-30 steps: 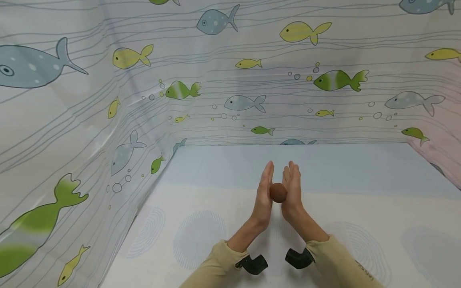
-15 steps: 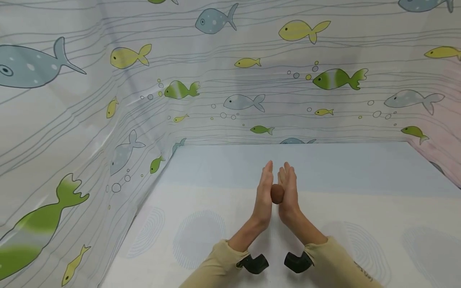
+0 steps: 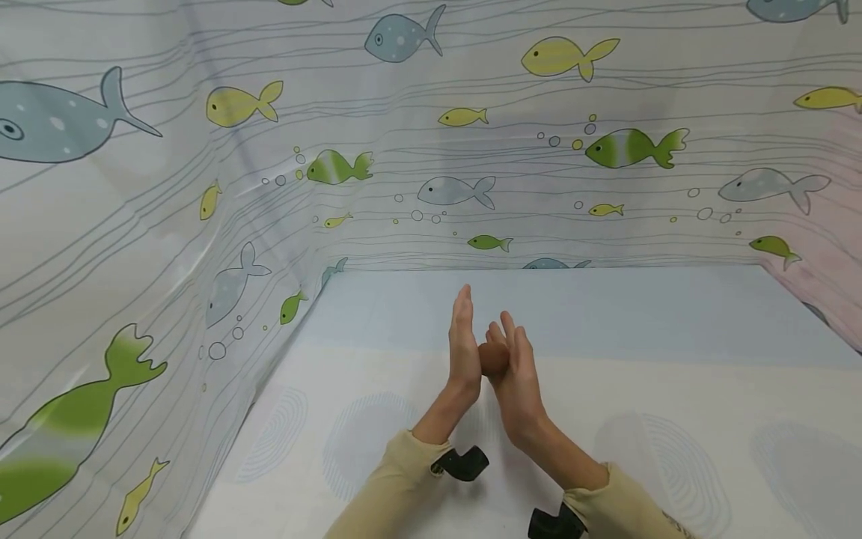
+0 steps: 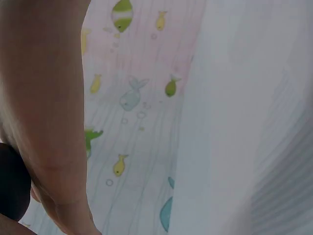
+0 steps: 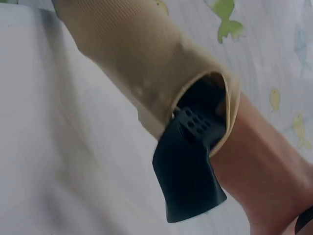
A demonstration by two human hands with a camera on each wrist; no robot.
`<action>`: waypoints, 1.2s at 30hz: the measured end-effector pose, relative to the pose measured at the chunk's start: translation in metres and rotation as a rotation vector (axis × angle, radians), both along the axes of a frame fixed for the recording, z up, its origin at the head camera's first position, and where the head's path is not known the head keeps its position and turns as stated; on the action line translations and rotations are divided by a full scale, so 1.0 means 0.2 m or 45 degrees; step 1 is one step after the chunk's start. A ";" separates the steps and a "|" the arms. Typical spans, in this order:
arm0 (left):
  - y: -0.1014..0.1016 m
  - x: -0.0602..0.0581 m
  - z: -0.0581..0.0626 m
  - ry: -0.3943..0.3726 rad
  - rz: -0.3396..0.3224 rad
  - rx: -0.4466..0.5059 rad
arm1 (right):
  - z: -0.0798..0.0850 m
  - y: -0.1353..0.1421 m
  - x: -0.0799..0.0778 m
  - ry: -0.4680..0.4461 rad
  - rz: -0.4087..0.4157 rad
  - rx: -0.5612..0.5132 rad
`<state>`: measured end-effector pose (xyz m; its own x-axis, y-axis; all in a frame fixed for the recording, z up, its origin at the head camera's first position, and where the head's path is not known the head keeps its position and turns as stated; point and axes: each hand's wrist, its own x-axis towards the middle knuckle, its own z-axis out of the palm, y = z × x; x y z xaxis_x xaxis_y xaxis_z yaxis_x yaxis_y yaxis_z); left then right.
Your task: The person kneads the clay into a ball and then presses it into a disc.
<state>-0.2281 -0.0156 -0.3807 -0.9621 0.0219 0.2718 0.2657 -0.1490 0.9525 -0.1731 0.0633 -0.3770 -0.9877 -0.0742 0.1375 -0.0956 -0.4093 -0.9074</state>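
1. Brown ball: head view, about 5 o'clock from centre, caught between two palms.
2. Left hand, ball's 9 o'clock: fingers straight up, palm against it.
3. Right hand, 3 to 5 o'clock: fingers extended, slightly spread, palm facing. I'd say opposing palms stop it dropping.
4. Table below; fish-print sheet at 12. My wrist views don't show the ball.

Soft light; wrist views blurry.
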 end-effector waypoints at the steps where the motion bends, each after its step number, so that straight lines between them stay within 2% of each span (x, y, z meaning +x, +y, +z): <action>1: -0.01 -0.01 0.01 0.005 0.008 0.002 | 0.01 -0.01 0.01 0.012 0.008 -0.003; 6: -0.04 -0.04 0.01 0.008 0.036 0.004 | 0.04 -0.02 0.03 0.039 0.041 -0.034; 10: -0.05 -0.03 -0.03 -0.011 0.032 -0.013 | 0.06 -0.01 0.04 0.037 0.031 -0.026; 16: -0.01 0.00 -0.10 -0.049 -0.078 0.017 | 0.07 0.01 0.02 -0.002 -0.024 -0.010; 19: 0.01 0.03 -0.12 -0.059 -0.137 0.032 | 0.05 0.02 0.00 -0.040 -0.070 0.002; 21: 0.03 0.05 -0.12 -0.045 -0.164 0.001 | 0.04 0.03 -0.02 -0.064 -0.119 0.015; 27: 0.10 0.13 -0.11 0.060 -0.225 -0.134 | 0.00 0.08 -0.11 -0.188 -0.265 -0.034; 31: 0.12 0.16 -0.09 0.111 -0.276 -0.152 | -0.02 0.13 -0.16 -0.236 -0.281 -0.088; 36: 0.13 0.17 -0.06 0.138 -0.299 -0.148 | -0.03 0.16 -0.18 -0.227 -0.268 -0.122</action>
